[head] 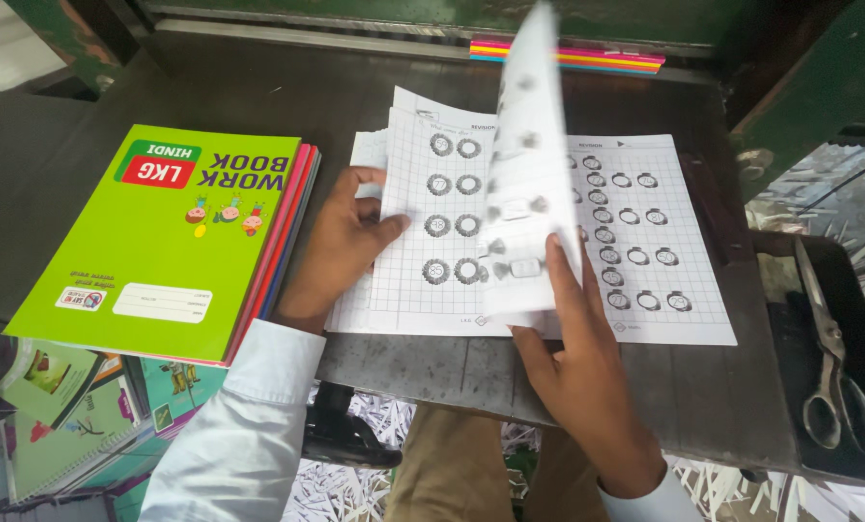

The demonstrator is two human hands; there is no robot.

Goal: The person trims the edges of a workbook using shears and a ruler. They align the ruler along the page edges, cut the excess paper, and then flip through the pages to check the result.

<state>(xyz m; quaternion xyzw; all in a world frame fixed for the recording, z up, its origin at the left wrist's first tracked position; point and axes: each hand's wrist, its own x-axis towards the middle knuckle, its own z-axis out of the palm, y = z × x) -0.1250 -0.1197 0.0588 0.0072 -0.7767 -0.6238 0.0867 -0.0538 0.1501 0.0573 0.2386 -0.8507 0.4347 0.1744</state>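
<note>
Roughly by size, from the head view:

Surface (587, 387): dark grey metal plate, dull and scuffed, flat, with a straight near edge; it carries everything below.

Workbook stack (176, 242): thin softcover books, top cover glossy lime green, red and blue spines showing on the right side. Rectangular; long axis runs near to far, tilted slightly right; lies left of the sheets, near the left hand.

Sheet stack (645, 232): white matte paper printed with a fine grid and rows of small ring shapes. Lies flat at the middle of the surface, long axis left to right, printed tops facing away from the person.

Lifted sheet (529, 145): one thin leaf, standing nearly upright and blurred, long axis near to far, free end pointing away.

Left hand (341, 242): rests on the left part of the stack, fingers spread narrow, thumb pressing the pages flat.

Right hand (577, 358): fingers together, tips against the lower part of the lifted sheet; whether they pinch it, cannot tell.

Scissors (832, 358): bare steel, long and slim, in a dark tray at right; handles near, blades pointing away.

Coloured paper edges (568, 56): thin striped strip at the far edge.
</note>
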